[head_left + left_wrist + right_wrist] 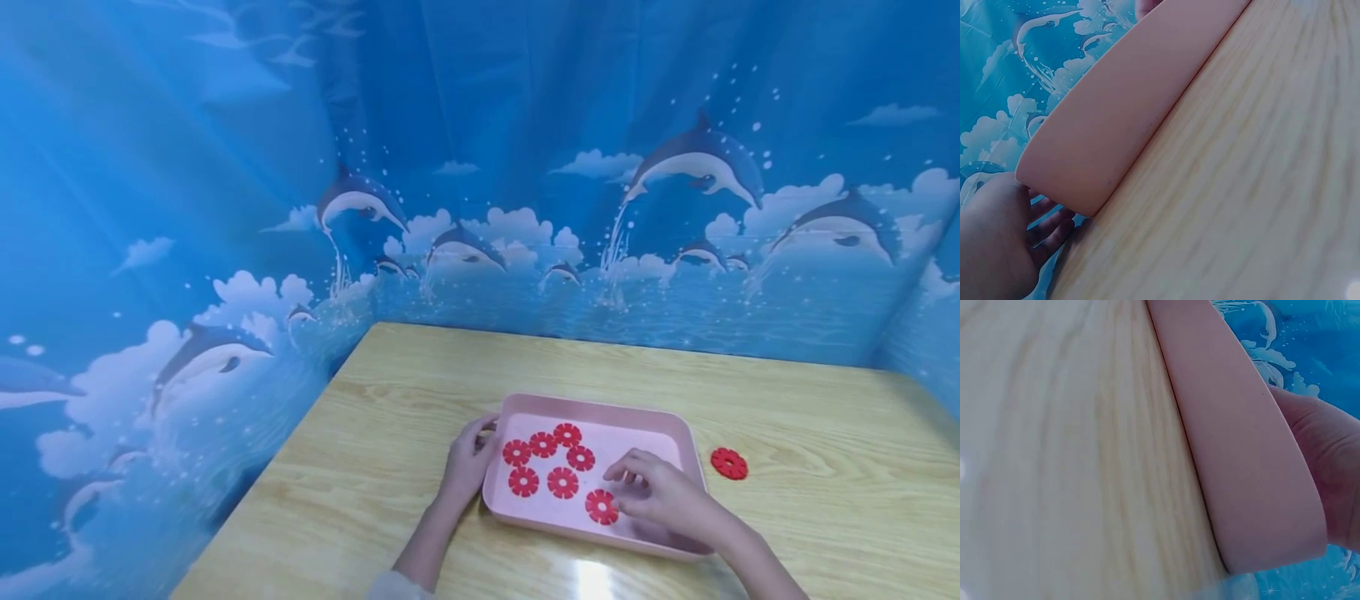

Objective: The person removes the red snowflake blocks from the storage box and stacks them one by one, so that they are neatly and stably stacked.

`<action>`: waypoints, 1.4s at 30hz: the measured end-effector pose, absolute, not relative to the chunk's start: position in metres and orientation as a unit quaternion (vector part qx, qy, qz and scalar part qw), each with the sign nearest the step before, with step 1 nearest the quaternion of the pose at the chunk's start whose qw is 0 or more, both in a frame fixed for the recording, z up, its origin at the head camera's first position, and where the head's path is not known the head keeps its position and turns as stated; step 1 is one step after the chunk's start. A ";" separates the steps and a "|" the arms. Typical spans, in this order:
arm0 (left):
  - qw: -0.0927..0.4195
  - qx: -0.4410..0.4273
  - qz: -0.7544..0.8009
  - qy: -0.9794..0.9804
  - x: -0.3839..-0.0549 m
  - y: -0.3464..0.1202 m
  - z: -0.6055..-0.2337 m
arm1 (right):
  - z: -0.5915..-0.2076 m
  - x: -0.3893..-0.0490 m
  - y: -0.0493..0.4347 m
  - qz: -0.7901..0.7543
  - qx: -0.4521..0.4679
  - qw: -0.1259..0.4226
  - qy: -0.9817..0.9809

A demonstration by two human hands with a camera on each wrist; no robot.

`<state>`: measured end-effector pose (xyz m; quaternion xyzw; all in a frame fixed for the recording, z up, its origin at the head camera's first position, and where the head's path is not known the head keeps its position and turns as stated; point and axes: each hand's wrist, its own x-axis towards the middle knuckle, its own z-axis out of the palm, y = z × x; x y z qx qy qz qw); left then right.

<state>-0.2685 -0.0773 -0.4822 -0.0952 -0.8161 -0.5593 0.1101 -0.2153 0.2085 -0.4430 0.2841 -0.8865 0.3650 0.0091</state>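
Left hand (467, 464): at left end of pink tray (637, 435), fingers loosely spread | right hand (656, 493): above tray's right half, fingers bent, thumb apart; contact with nearest disc unclear | seven red slotted discs (553, 483): inside tray | eighth disc (722, 463): right of tray, on wood-grain table (817, 467)

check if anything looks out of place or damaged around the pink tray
One red notched disc lies on the wooden table, beyond the tray's right end. It looks odd because the seven other red discs are inside the pink tray. I see no obvious damage.
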 end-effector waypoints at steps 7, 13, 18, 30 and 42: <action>0.106 -0.094 -0.557 -0.818 -0.269 -0.078 -0.482 | -0.453 -0.212 0.210 0.353 0.269 -0.008 -0.896; 0.105 -0.096 -0.558 -0.817 -0.270 -0.078 -0.484 | -0.455 -0.211 0.209 0.308 0.277 0.006 -0.910; 0.105 -0.091 -0.559 -0.817 -0.270 -0.078 -0.484 | -0.455 -0.212 0.208 0.276 0.275 0.000 -0.921; 0.104 -0.095 -0.564 -0.814 -0.269 -0.078 -0.482 | -0.459 -0.212 0.207 0.246 0.266 0.017 -0.932; 0.116 -0.103 -0.563 -0.812 -0.269 -0.078 -0.484 | -0.463 -0.212 0.205 0.211 0.276 0.065 -0.936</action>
